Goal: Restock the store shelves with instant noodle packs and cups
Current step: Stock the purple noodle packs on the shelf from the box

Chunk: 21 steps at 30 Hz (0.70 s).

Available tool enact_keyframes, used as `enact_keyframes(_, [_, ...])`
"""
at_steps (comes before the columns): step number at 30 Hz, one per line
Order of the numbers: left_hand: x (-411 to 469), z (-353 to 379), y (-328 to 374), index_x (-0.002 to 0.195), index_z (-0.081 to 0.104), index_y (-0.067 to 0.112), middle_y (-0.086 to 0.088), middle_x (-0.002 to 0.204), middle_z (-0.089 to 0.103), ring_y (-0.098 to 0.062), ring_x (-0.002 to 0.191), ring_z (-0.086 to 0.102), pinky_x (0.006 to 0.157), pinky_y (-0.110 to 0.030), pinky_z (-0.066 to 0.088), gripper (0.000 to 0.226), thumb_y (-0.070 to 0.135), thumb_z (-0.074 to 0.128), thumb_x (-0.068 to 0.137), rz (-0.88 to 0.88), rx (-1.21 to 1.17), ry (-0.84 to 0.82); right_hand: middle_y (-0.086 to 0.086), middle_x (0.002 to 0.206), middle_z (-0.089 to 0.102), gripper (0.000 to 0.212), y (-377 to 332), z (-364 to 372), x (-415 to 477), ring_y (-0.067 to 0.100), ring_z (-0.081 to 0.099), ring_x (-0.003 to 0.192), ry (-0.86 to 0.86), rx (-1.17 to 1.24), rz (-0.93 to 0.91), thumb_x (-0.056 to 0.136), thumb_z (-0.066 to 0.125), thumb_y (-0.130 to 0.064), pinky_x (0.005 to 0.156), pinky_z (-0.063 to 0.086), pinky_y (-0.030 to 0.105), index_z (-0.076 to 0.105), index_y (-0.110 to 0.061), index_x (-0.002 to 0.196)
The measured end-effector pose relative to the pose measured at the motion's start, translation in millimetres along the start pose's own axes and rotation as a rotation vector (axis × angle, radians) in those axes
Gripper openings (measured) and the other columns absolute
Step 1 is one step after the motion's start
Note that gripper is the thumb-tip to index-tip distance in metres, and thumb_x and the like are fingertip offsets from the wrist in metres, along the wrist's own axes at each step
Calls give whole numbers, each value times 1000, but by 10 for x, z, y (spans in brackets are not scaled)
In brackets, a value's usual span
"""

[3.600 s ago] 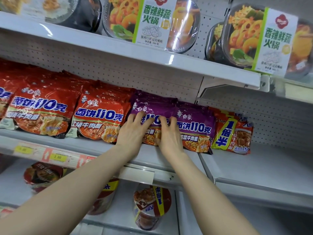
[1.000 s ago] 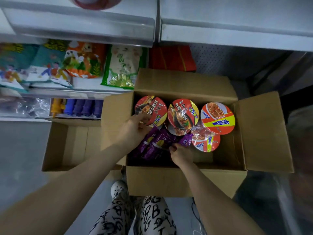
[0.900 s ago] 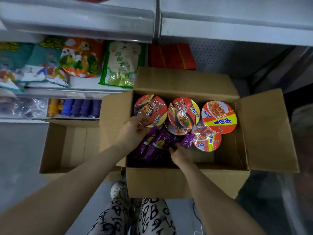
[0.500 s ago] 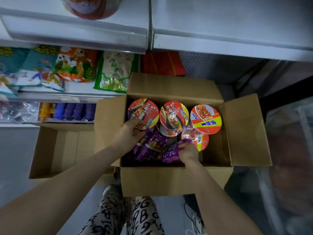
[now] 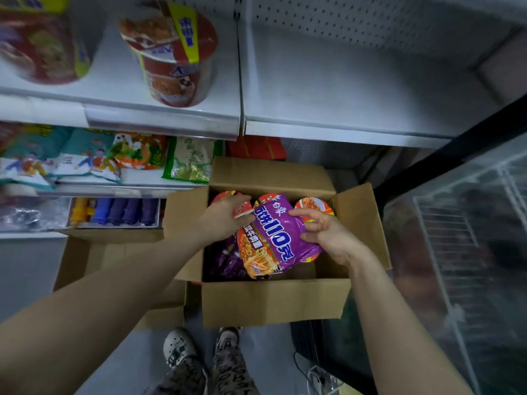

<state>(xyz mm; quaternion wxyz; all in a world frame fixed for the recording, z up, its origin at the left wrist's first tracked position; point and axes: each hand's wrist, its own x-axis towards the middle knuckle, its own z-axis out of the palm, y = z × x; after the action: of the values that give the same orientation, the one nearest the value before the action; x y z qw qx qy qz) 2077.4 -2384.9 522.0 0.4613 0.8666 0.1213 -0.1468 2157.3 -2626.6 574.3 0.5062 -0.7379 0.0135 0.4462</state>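
An open cardboard box [image 5: 273,300] stands on the floor below me. A purple instant noodle pack [image 5: 275,238] is lifted above the box, face up. My right hand [image 5: 328,238] grips its right edge. My left hand [image 5: 225,220] holds its left edge with fingers along the top corner. More purple packs [image 5: 225,260] lie in the box's left part. Red noodle cups [image 5: 313,205] stand at the box's far side, partly hidden by the pack. A red noodle cup [image 5: 174,52] stands on the white shelf [image 5: 159,121] above.
A second empty cardboard box [image 5: 94,260] sits to the left. Snack bags [image 5: 188,159] fill a lower shelf on the left. The white shelf section [image 5: 356,81] at upper right holds nothing. A glass-fronted cabinet [image 5: 470,252] stands on the right. My feet [image 5: 199,357] are just before the box.
Both hands moved from the shelf's purple packs down into the box. Since half a second ago they have lifted one purple pack out of the box, and the view has tilted up.
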Motion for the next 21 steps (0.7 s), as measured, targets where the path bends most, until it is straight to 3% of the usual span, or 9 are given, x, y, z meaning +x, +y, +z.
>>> enact_keyframes(2, [-60, -123, 44, 145, 42, 26, -2, 133, 57, -20, 113, 61, 93, -36, 52, 64, 53, 60, 90, -11, -31, -28, 15, 109, 73, 44, -206, 41, -97, 26, 72, 100, -88, -4, -58, 95, 52, 10, 73, 62, 35, 63, -23, 122])
enact_keyframes(6, [-235, -304, 129, 148, 31, 34, 9, 114, 57, -1, 89, 62, 70, -19, 51, 70, 55, 60, 88, 7, -134, -82, 13, 112, 73, 42, -440, 137, -105, 26, 70, 103, -172, -35, -114, 96, 53, 7, 77, 62, 37, 64, -24, 123])
enact_keyframes(10, [-363, -387, 30, 148, 27, 40, 7, 130, 51, -8, 104, 61, 83, -28, 56, 81, 50, 70, 81, -20, -295, -95, 10, 114, 72, 36, -506, 279, -27, 23, 71, 103, -123, -62, -106, 97, 54, 0, 70, 62, 34, 67, -27, 118])
enact_keyframes(15, [-458, -404, -145, 142, 28, 51, 7, 125, 49, -12, 103, 62, 75, -27, 57, 72, 35, 71, 85, -99, -500, -71, 8, 111, 71, 29, -488, 487, 100, 21, 72, 98, 15, -111, -142, 98, 56, -3, 63, 60, 28, 70, -26, 109])
enact_keyframes(21, [-380, -352, -425, 144, 30, 49, -2, 136, 49, -25, 109, 62, 88, -50, 57, 77, 32, 76, 84, -198, -589, 208, -1, 110, 69, 29, -349, 631, 368, 14, 70, 96, 226, -44, -245, 101, 53, -8, 76, 61, 30, 70, -31, 101])
